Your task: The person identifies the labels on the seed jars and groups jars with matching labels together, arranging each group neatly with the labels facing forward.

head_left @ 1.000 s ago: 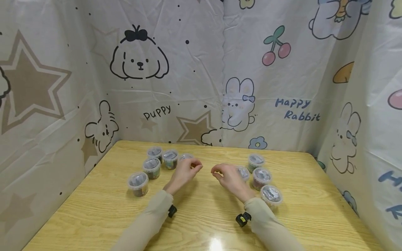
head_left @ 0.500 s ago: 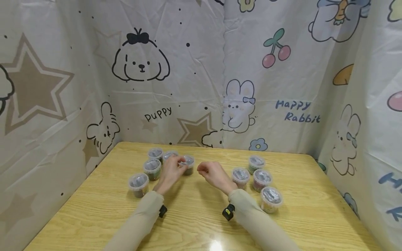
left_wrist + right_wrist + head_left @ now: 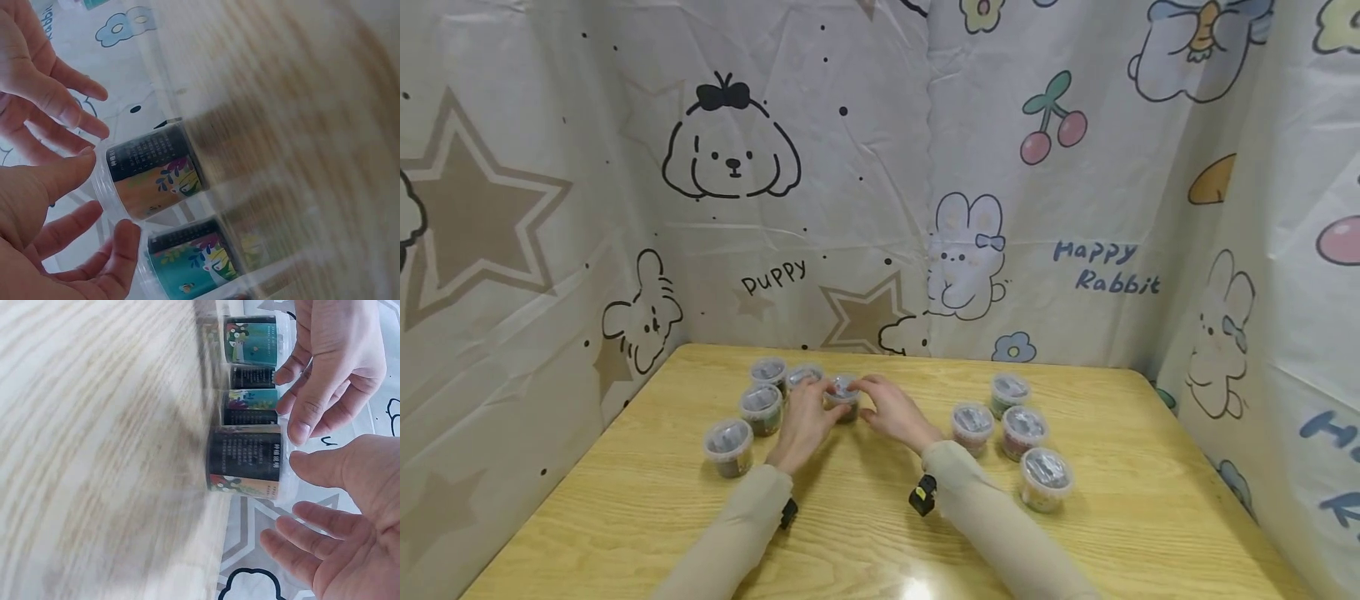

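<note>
A small round tub (image 3: 844, 387) with a clear lid stands toward the back of the table, between my two hands. In the left wrist view its label (image 3: 153, 175) is black and orange with a leafy picture. My left hand (image 3: 805, 423) is at its left side, thumb tip right at the lid's rim and fingers spread loosely around the lid. On the other side, my right hand (image 3: 897, 410) has its thumb at the rim, while its fingers (image 3: 319, 540) fan out apart from the tub. A teal-labelled tub (image 3: 194, 259) stands close beside, partly behind my left fingers.
Several similar tubs stand on the left, the nearest tub (image 3: 728, 448) toward the front. More lidded tubs form a group on the right, with one tub (image 3: 1046, 479) nearest me. The wooden table (image 3: 880, 525) is backed by a printed curtain (image 3: 865, 183).
Both hands have moved left to the tub at the back. My right hand has come in from beside the right group and now meets the tub's right side.
</note>
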The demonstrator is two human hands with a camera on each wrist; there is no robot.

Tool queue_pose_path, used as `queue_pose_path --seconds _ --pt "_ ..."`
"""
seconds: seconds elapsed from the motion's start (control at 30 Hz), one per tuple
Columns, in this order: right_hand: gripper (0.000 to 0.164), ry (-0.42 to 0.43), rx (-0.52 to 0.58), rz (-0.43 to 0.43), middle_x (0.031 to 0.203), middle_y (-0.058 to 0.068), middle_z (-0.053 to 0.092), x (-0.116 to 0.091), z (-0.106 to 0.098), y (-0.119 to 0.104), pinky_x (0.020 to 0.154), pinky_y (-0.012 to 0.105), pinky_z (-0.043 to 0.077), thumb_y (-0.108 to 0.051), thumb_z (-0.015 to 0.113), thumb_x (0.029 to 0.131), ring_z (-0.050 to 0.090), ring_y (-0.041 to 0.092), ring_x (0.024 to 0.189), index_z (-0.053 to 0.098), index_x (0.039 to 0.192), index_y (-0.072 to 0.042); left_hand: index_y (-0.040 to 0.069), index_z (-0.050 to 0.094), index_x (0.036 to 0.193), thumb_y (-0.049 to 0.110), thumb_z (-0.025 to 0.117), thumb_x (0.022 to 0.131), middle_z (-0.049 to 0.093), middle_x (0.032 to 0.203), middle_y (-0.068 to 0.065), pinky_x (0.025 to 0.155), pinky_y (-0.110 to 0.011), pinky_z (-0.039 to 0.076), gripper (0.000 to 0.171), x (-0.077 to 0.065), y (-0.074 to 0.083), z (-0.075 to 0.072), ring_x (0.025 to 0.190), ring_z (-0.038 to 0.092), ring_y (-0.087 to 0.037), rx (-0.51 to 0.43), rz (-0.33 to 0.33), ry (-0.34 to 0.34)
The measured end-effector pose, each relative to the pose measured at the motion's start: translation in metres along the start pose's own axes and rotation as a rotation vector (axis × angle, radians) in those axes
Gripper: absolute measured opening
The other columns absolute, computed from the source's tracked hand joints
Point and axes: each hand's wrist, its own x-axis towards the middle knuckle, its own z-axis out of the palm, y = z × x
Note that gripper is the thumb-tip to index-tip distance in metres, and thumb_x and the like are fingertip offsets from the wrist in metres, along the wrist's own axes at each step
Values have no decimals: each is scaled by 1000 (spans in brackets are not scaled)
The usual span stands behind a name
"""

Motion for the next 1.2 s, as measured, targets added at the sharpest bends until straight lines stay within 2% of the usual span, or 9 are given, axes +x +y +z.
queue_pose_path --seconds 0.1,0.23,0.53,0.7,0.87,1.1,1.2 --pt "35 -12 5 9 133 15 58 1 3 2 101 48 49 -4 68 89 58 33 121 64 124 -9 5 68 89 22 85 77 65 87 -13 63 -36 47 27 0 0 1 77 58 -25 4 -24 -15" --pt "29 2 31 25 130 13 60 1 6 5 103 47 48 -4 68 89 58 32 120 68 117 -11 5 64 83 26 84 77 58 73 -8 54 -29 36 29 3 -1 3 63 47 -19 -2 -33 -35" --pt "16 27 72 31 117 8 69 2 13 8 101 43 49 -6 71 88 62 27 114 71 104 -10 8 59 74 34 88 71 57 69 -4 53 -27 37 39 3 -3 7 62 49 -17 -15 -90 -77" --pt "12 67 72 35 114 10 67 1 12 6 96 42 52 -7 72 87 62 27 110 71 99 -10 8 55 72 31 89 71 52 65 -1 50 -25 35 41 5 -1 5 58 47 -14 -21 -67 -102" --pt "10 61 87 23 116 12 65 -2 13 5 96 43 52 -8 72 88 61 27 110 69 98 -10 9 54 70 28 89 71 51 64 -1 49 -24 35 40 3 -2 3 56 46 -13 -24 -47 -117" --pt "8 73 98 -29 116 11 65 -8 10 10 96 42 52 -7 70 90 61 27 111 66 97 -9 11 53 67 27 88 71 48 60 3 48 -21 33 39 6 -2 4 54 42 -10 -40 61 -128" --pt "9 81 121 -51 115 10 66 -11 7 11 96 42 52 -7 70 90 61 27 112 65 98 -8 12 54 68 27 87 72 48 61 4 49 -21 33 37 7 -3 3 53 42 -9 -76 85 -149"
